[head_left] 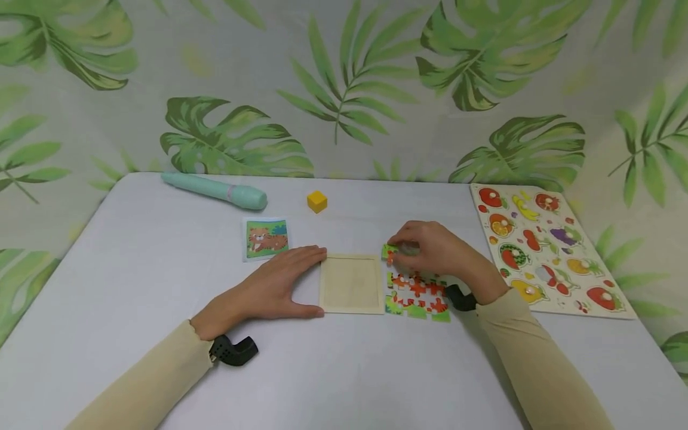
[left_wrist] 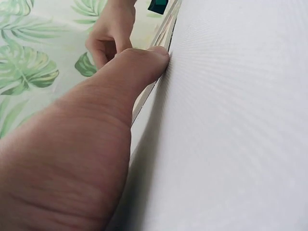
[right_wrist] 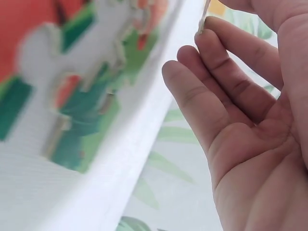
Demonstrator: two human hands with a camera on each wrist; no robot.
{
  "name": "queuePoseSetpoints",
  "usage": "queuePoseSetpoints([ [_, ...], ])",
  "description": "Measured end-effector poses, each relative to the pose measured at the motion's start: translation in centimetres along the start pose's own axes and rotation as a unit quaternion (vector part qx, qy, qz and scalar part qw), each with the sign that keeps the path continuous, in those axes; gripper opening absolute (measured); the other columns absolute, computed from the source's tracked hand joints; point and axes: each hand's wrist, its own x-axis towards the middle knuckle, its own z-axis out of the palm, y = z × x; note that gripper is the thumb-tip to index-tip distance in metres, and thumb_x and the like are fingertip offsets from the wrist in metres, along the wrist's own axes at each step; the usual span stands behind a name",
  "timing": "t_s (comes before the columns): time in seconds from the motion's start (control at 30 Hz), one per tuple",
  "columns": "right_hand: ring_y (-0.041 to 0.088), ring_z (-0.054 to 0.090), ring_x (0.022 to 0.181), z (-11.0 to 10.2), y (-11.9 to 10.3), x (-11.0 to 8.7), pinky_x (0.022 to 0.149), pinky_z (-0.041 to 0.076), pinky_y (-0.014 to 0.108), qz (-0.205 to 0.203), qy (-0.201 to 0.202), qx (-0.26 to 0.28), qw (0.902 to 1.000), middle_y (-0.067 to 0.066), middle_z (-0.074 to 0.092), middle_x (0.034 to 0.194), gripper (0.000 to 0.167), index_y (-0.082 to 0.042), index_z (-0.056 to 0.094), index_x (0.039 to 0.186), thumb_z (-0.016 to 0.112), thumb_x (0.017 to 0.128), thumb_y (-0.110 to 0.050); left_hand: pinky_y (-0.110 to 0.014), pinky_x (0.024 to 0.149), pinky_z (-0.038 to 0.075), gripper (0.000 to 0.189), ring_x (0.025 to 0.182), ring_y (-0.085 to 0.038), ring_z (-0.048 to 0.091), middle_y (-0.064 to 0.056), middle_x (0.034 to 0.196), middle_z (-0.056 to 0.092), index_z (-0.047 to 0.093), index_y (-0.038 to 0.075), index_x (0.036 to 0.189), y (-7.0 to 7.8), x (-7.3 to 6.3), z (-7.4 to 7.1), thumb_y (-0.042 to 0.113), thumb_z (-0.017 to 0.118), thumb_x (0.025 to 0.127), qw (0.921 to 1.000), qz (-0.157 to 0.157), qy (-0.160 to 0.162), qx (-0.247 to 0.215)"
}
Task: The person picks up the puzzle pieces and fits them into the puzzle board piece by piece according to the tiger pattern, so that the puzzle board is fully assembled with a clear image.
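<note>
A square wooden puzzle tray (head_left: 352, 284) lies bare in the middle of the table. My left hand (head_left: 274, 286) touches its left side, thumb near the lower corner and fingers straight along the upper one. To the tray's right, several jigsaw pieces (head_left: 417, 288) in orange and green lie loosely spread. Over their upper left my right hand (head_left: 430, 251) pinches a puzzle piece (head_left: 389, 253) between thumb and fingertips. In the right wrist view only the thin edge of that piece (right_wrist: 204, 18) shows, and loose pieces (right_wrist: 82, 115) are blurred below.
A tiger picture card (head_left: 267, 238) lies behind my left hand. Farther back are a mint-green microphone-shaped object (head_left: 215, 190) and a yellow cube (head_left: 317, 202). A fruit peg board (head_left: 550, 251) lies at the right, close to my right forearm.
</note>
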Motion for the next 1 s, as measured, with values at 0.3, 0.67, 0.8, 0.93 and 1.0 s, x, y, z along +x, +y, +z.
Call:
queuePoseSetpoints([
  [0.3,0.021,0.070,0.095,-0.7,-0.5,1.1,0.083,0.059,0.040,-0.022,0.011,0.005,0.9997,0.002,0.074,0.108,0.027,-0.010,0.079,0.114,0.080,0.090,-0.022,-0.051,0.124,0.030,0.100,0.153,-0.026,0.034,-0.005,0.163,0.040,0.039,0.011,0.159,-0.3,-0.1,0.0,0.061,0.079,0.082,1.0000,-0.003,-0.001,0.000],
  [0.67,0.014,0.069,0.094,1.8,-2.0,0.6,0.082,0.060,0.034,-0.081,0.038,0.009,0.9959,-0.003,0.070,0.106,0.023,-0.013,0.078,0.111,0.077,0.092,-0.025,-0.051,0.124,0.029,0.101,0.154,-0.025,0.033,-0.003,0.165,0.039,0.038,0.012,0.160,0.0,-0.1,0.0,0.063,0.078,0.082,0.9999,-0.011,-0.011,-0.003],
  [0.8,0.010,0.068,0.093,2.4,-2.4,0.4,0.083,0.060,0.031,-0.095,0.041,0.014,0.9945,-0.006,0.069,0.105,0.022,-0.014,0.079,0.110,0.078,0.091,-0.027,-0.051,0.124,0.030,0.101,0.154,-0.025,0.033,-0.004,0.164,0.039,0.038,0.011,0.160,-0.1,0.0,-0.1,0.062,0.078,0.082,0.9999,-0.007,-0.009,-0.001],
  [0.93,0.008,0.067,0.093,2.4,-3.0,0.3,0.084,0.059,0.030,-0.085,0.032,0.018,0.9957,-0.007,0.069,0.105,0.024,-0.015,0.078,0.110,0.079,0.090,-0.028,-0.051,0.123,0.030,0.102,0.153,-0.026,0.034,-0.005,0.164,0.040,0.038,0.010,0.159,0.0,0.1,0.0,0.061,0.079,0.082,1.0000,-0.002,-0.005,-0.003],
  [1.0,0.008,0.067,0.093,2.5,-3.2,0.2,0.083,0.059,0.029,-0.074,0.023,0.015,0.9969,-0.007,0.069,0.105,0.024,-0.015,0.078,0.111,0.078,0.090,-0.028,-0.051,0.124,0.030,0.101,0.153,-0.026,0.034,-0.005,0.164,0.040,0.038,0.010,0.160,0.0,0.1,0.0,0.061,0.079,0.082,0.9999,-0.004,-0.008,-0.006],
])
